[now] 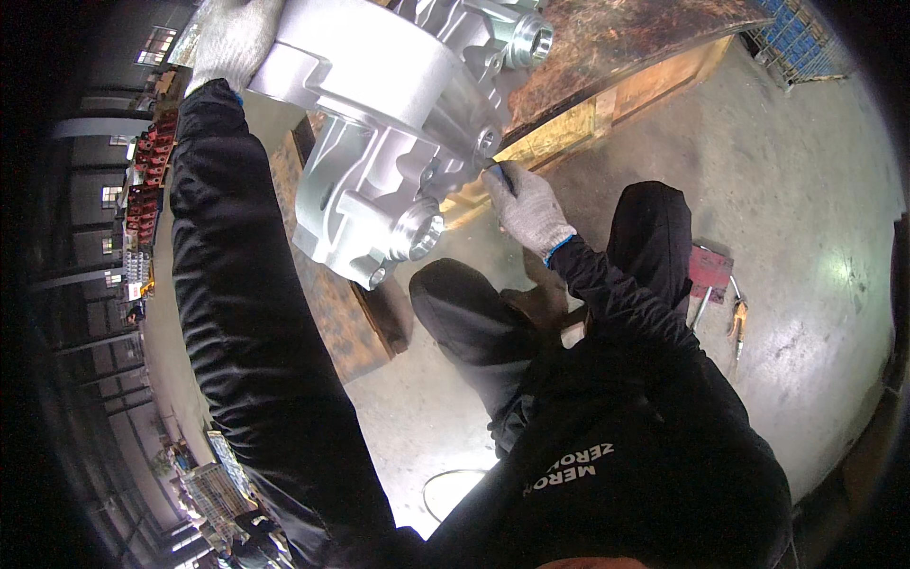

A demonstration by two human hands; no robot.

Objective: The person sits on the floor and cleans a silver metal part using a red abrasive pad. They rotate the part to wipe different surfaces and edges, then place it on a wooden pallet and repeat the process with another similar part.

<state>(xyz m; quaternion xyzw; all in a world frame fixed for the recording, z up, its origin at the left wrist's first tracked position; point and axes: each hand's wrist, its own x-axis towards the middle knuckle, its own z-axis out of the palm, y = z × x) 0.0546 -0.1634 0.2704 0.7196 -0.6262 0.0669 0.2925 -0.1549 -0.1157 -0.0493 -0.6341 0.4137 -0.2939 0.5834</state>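
Observation:
A large silver metal casting (379,71), with ribs, bosses and round machined ports, fills the upper middle. My left hand (237,43), in a white knit glove, lies against the casting's left side at the top edge; its fingers are out of sight. Beside the lower right of the casting is my right hand (533,211), gloved the same way. Its fingers are closed around a slim dark hand tool (508,177), whose tip meets the casting near a small bored hole. The exact kind of tool does not show.
A stained wooden worktop (616,57) runs behind the casting, and a wooden board (346,327) lies below it. On the floor at right are a red plate (709,270) and an orange-handled tool (738,321). A blue wire cage (801,43) stands far right. Red parts (147,180) line the left.

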